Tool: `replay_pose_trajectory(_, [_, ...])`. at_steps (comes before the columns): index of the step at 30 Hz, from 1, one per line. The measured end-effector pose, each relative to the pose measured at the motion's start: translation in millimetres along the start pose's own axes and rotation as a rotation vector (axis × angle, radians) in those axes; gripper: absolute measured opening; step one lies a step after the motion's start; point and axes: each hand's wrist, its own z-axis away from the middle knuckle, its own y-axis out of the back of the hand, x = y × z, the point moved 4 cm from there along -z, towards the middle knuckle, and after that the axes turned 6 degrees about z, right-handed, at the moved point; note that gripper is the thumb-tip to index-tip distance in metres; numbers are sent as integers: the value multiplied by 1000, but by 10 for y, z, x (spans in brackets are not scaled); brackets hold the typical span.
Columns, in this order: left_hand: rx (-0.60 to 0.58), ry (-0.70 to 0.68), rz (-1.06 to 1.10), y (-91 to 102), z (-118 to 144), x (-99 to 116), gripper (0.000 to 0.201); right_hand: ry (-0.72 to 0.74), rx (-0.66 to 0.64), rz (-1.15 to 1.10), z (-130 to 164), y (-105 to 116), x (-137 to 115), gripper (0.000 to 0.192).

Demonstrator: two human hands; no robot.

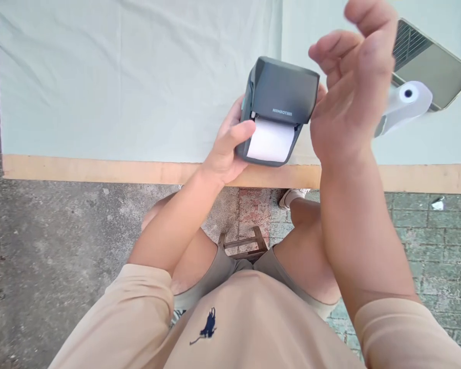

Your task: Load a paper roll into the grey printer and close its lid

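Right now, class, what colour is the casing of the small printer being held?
Dark grey, with white paper showing in its slot; the printer shows clearly in the head view.

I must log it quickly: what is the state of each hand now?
Left hand: closed on the grey printer.
Right hand: open, raised, holding nothing.

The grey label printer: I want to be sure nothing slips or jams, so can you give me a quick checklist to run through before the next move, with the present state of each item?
1. Left hand grips the printer: ok, thumb and fingers wrap its left side.
2. Printer supported by the table: cannot tell; it sits near the front edge.
3. Paper shows at the slot: ok, white and flat.
4. Right hand free: ok, raised, open, holding nothing.
5. Spare paper roll within reach: ok, lying to the right.
6. Lid fully closed: cannot tell.
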Motion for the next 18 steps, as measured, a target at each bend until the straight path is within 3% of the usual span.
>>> replay_pose_trajectory(3, [-11,-28,28,-49,0,40,39,-84,-236,33,81,-104,7,39])
replay_pose_trajectory(5, [16,-15,22,-67,0,52,37,-153,-318,-1,140,-146,3,49])
replay_pose_trajectory(9, [214,50,-15,19,-15,18,54,-205,-280,-43,200,-146,-1,51])
replay_pose_trajectory(11, [261,60,1,62,-31,-7,50,-208,-251,-28,205,-137,12,48])
replay_pose_trajectory(15, [141,27,76,47,-60,-23,31,-190,-293,37,178,-136,17,44])
replay_pose_trajectory(18, [50,2,126,8,-53,-19,34,-182,-313,80,153,-120,-2,42])
